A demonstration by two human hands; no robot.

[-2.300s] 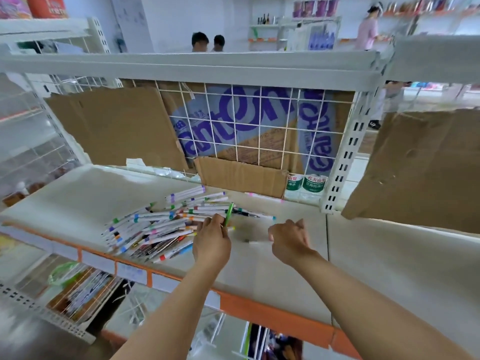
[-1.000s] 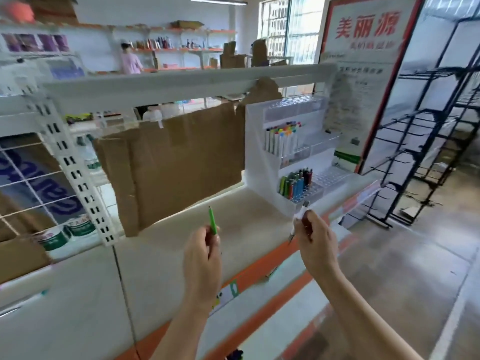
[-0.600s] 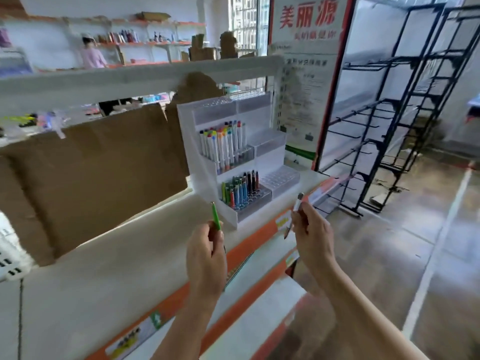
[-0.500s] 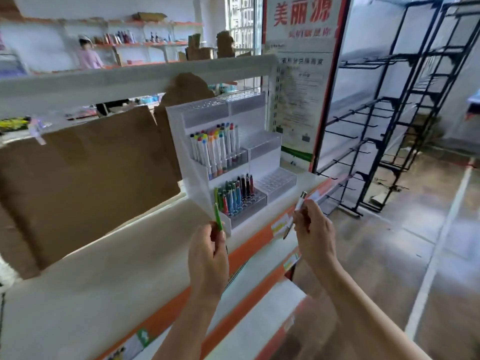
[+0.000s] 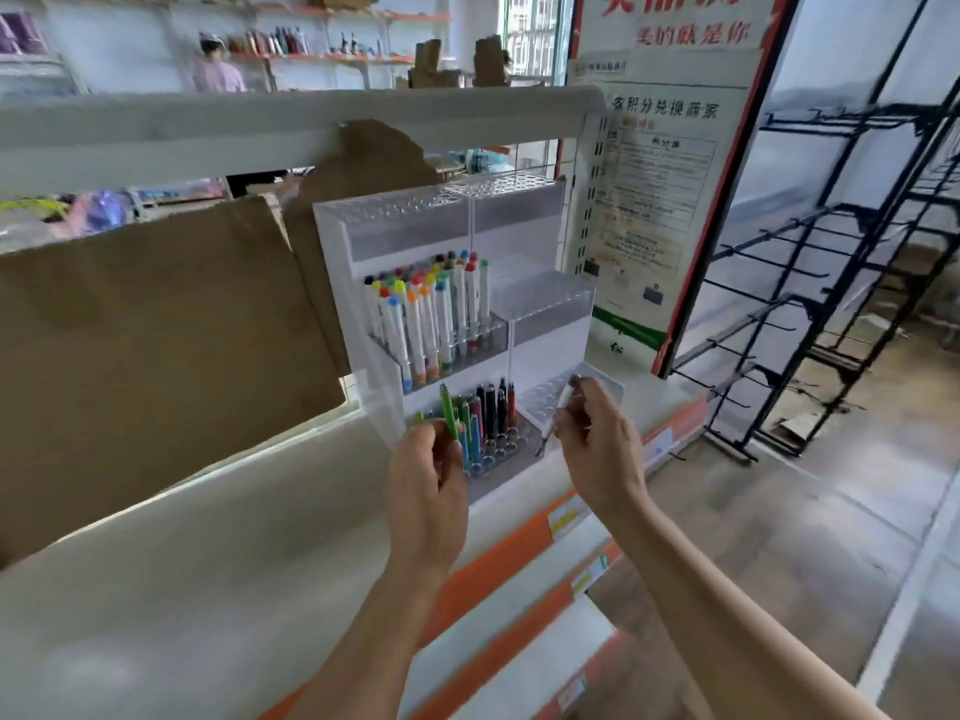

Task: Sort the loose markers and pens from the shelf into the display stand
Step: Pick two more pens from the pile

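A clear tiered display stand (image 5: pixel 540 309) sits at the right end of the white shelf (image 5: pixel 208 553). Its middle tier holds several white markers with coloured caps (image 5: pixel 431 314); its bottom tier holds several coloured pens (image 5: pixel 491 407). My left hand (image 5: pixel 428 491) pinches a green pen (image 5: pixel 449 413) upright, just in front of the bottom tier's left holes. My right hand (image 5: pixel 597 444) pinches a thin white pen (image 5: pixel 558 415) slanted over the bottom tier's right block of holes.
Brown cardboard sheets (image 5: pixel 156 345) line the back of the shelf, left of the stand. A poster board (image 5: pixel 660 174) stands behind the stand. Black wire racks (image 5: pixel 831 262) stand on the floor at right. A person (image 5: pixel 215 65) is far off in the background.
I turned from the pile of loose markers to the stand. Both hands, each carrying its pen, have come up close to the stand's bottom tier.
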